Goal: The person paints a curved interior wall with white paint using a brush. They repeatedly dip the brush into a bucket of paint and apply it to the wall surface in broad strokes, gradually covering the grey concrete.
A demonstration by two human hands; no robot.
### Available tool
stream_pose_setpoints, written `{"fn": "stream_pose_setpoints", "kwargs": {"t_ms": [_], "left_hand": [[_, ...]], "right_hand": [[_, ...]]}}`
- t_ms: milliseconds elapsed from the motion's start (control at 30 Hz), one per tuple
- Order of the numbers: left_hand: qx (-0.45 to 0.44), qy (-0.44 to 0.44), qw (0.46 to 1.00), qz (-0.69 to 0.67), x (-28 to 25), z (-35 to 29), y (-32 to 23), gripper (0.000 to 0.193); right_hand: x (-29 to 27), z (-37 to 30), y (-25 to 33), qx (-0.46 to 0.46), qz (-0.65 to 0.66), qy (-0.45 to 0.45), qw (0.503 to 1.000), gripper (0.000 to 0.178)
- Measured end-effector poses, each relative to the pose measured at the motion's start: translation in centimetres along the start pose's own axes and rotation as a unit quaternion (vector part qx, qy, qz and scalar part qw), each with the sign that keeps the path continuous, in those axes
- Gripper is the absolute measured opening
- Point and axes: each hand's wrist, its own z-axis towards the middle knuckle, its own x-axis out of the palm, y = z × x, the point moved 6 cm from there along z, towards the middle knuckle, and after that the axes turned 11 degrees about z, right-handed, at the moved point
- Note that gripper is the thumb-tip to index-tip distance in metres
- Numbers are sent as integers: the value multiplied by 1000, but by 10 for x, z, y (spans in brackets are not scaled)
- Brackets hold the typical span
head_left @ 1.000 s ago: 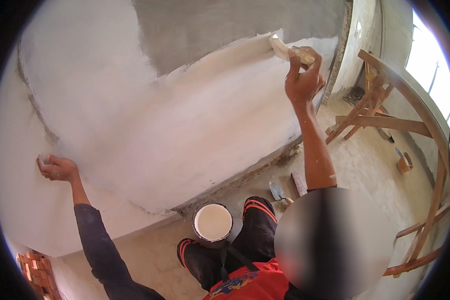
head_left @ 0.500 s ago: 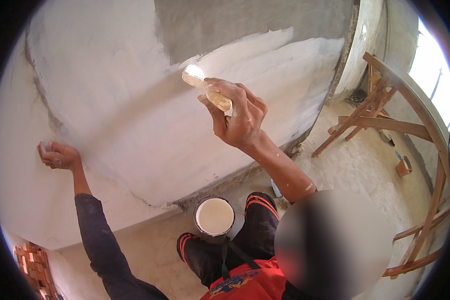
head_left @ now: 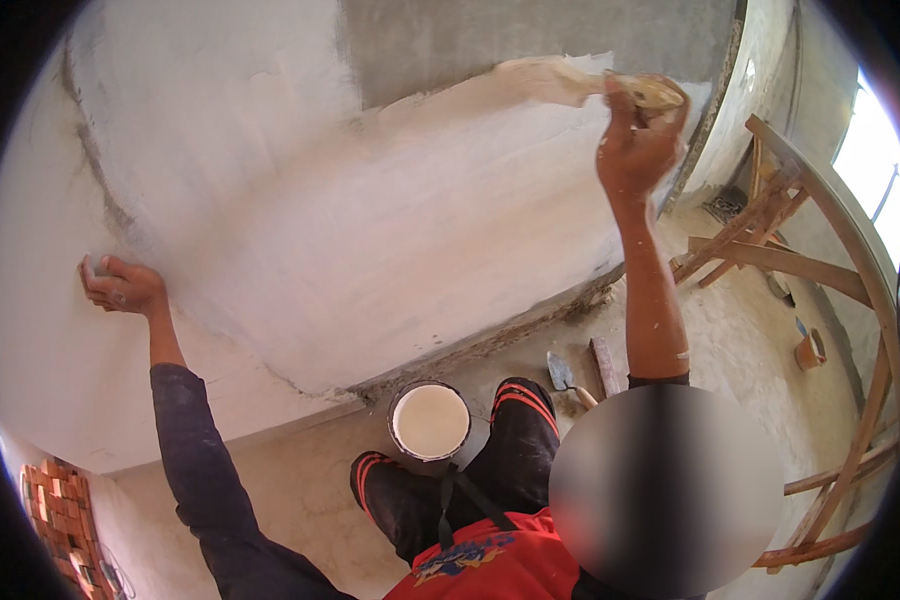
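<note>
My right hand (head_left: pixel 638 145) is raised at the wall's right side, fingers wrapped round a paintbrush (head_left: pixel 570 82). Motion blurs its bristle end, which points left along the border between white paint and bare grey plaster (head_left: pixel 530 30). The painted wall (head_left: pixel 350 230) spreads below and left of the brush. Over at the far left, my left hand (head_left: pixel 122 286) rests against a white surface, fingers loosely curled and thumb apart, with nothing seen in it. A bucket (head_left: pixel 430 422) of whitish paint stands between my knees.
A trowel (head_left: pixel 560 372) and a brick-like block (head_left: pixel 604 366) lie on the floor right of my knee. Wooden trestle framing (head_left: pixel 820 262) stands at the right, near a small orange-brown pot (head_left: pixel 810 350). Stacked bricks (head_left: pixel 65 515) are at the lower left.
My right hand has swept the paintbrush to the right and upward along the edge of the paint. The trowel and block have come into view. My left hand stays in place.
</note>
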Motion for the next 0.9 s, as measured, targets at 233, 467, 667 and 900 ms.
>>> {"fn": "stream_pose_setpoints", "kwargs": {"t_ms": [233,467,667,900], "left_hand": [[25,-21,999,9,-1,0,0,42],[34,-21,999,-9,-4,0,-6,40],[20,-5,1000,-10,-3,-1,-8,38],[46,-7,999,-17,-6,1,-3,38]], "right_hand": [[0,-8,37,-57,76,14,995,33],[50,-31,52,230,363,13,903,34],[90,-37,47,210,279,57,936,34],[67,-16,68,16,102,75,992,34]]}}
